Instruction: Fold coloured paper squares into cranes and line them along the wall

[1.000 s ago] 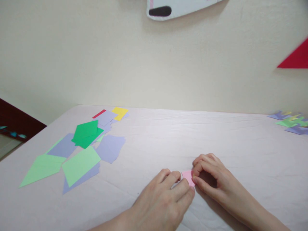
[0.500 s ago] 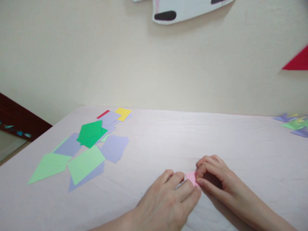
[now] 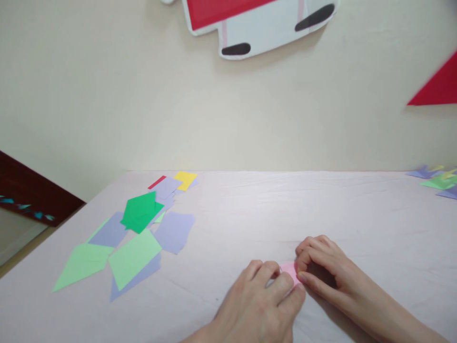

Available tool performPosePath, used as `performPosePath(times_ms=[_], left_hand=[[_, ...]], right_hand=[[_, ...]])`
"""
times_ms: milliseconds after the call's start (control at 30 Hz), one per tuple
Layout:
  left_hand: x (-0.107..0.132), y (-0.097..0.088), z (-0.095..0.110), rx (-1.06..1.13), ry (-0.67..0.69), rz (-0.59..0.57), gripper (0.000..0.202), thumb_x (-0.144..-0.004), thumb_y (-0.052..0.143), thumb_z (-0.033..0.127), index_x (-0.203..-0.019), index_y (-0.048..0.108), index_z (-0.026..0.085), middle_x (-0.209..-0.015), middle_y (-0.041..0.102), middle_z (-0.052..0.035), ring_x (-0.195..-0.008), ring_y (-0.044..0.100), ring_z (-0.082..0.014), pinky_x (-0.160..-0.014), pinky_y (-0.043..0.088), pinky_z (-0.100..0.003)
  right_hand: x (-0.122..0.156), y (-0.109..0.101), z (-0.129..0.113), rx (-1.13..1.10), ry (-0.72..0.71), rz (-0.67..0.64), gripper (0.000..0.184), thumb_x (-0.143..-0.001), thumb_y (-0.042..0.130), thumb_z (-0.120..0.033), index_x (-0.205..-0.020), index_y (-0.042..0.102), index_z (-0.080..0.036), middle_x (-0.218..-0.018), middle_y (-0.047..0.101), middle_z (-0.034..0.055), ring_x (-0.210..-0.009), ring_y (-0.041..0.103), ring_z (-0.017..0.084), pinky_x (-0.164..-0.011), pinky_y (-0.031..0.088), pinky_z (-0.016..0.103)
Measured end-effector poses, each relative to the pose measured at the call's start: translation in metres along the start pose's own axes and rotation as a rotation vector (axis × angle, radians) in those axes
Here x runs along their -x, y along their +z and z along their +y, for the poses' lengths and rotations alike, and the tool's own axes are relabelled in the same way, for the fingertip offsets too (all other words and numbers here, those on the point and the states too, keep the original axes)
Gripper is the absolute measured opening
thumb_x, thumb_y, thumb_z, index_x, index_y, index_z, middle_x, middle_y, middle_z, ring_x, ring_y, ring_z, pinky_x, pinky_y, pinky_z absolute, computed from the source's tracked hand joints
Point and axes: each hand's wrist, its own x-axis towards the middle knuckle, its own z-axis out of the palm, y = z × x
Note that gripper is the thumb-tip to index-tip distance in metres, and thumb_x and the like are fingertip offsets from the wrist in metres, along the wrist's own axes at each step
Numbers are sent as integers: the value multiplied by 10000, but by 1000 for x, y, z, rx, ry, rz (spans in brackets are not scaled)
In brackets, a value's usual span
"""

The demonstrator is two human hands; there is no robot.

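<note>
A small piece of pink paper point(image 3: 290, 270) lies on the pale tabletop, mostly hidden between my two hands. My left hand point(image 3: 262, 297) bends over its left part, the curled fingers pressing it down. From the other side my right hand point(image 3: 330, 267) pinches the paper's right edge between thumb and index finger. A bit of white shows by the left fingers, perhaps the paper's other side. Whether the piece is folded I cannot tell.
At the left lie overlapping papers: light green point(image 3: 135, 257), dark green point(image 3: 141, 209), lavender point(image 3: 174, 231) and yellow point(image 3: 186, 180). Small coloured pieces point(image 3: 442, 181) rest at the far right. The wall point(image 3: 278, 124) behind bears a red-and-white cutout point(image 3: 271, 35) and a red shape point(image 3: 437, 85).
The view has tilted up slightly, so the tabletop and papers appear lower and more of the wall cutout shows. Both hands keep nearly the same hold on the pink paper.
</note>
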Motion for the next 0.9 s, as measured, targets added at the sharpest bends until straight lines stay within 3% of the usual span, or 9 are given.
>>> performPosePath(times_ms=[300,600,733,900], left_hand=[[-8,7,-2,-19,27,225,218,-826,540,121,-1034,601,145,-855,604,-39,-799,531,-193,-653,447,-317],[-7,15,-3,-86,58,295,218,-804,510,114,-981,631,151,-828,592,-38,-807,549,-208,-656,438,-324],[-3,29,-3,-73,68,356,238,-896,435,187,-966,659,148,-866,620,-46,-840,553,-218,-687,417,-337],[-2,41,-1,-55,3,513,467,-1010,231,275,-923,677,168,-842,655,-48,-792,550,-218,-695,387,-358]], right_hand=[[6,4,7,-64,51,102,122,-888,500,-133,-906,537,-248,-925,608,35,-888,547,217,-747,494,349],[5,1,-4,-72,158,60,268,-717,555,-29,-898,534,-225,-976,573,30,-961,503,224,-854,437,380],[6,-6,-2,-129,134,-25,268,-749,605,-69,-954,558,-233,-1021,571,35,-1020,485,231,-899,419,381],[5,-10,4,-171,78,-66,173,-819,609,-94,-908,586,-241,-986,574,20,-1005,490,215,-882,421,351]])
